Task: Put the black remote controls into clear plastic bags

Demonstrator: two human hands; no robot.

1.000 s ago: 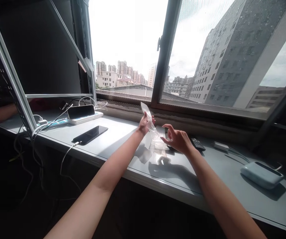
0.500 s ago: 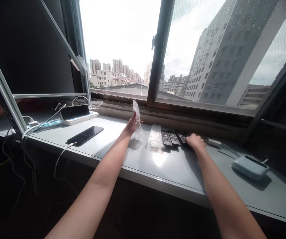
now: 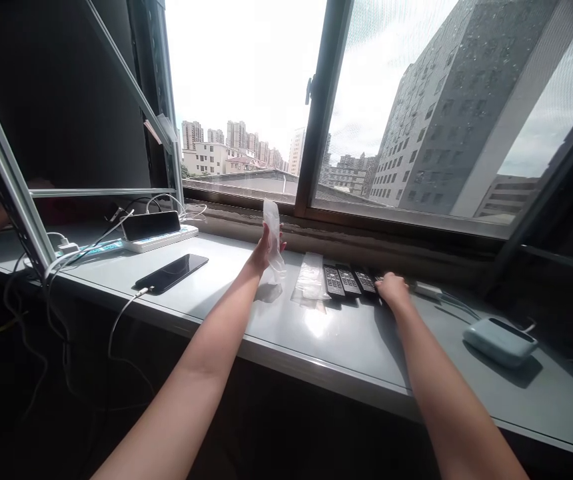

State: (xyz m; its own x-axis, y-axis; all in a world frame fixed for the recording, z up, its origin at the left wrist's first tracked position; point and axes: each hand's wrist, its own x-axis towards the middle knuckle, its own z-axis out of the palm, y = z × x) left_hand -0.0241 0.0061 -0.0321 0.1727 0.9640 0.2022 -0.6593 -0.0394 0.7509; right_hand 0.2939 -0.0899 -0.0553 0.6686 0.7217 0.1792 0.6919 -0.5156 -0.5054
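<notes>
My left hand point(image 3: 265, 248) is closed on a clear plastic bag point(image 3: 272, 230), holding it upright above the desk. The bag's top stands out over my fingers and its lower end hangs crumpled. More clear plastic bags point(image 3: 310, 277) lie flat on the desk to its right. Beside those, black remote controls point(image 3: 334, 281) rest side by side in a row. At the row's right end my right hand point(image 3: 393, 289) has its fingers closed on the remote control there, which the hand mostly hides.
A black phone point(image 3: 172, 272) with a white cable lies left on the desk point(image 3: 286, 333). Behind it another phone point(image 3: 150, 225) leans on a power strip point(image 3: 186, 231). A blue-grey device point(image 3: 500, 341) and a white adapter point(image 3: 429, 289) sit at right. A metal frame point(image 3: 11, 160) stands left; a window is behind.
My right hand has shifted slightly right, uncovering more of the third remote control. The plastic bag in my left hand has turned a little and shows more of its broad side.
</notes>
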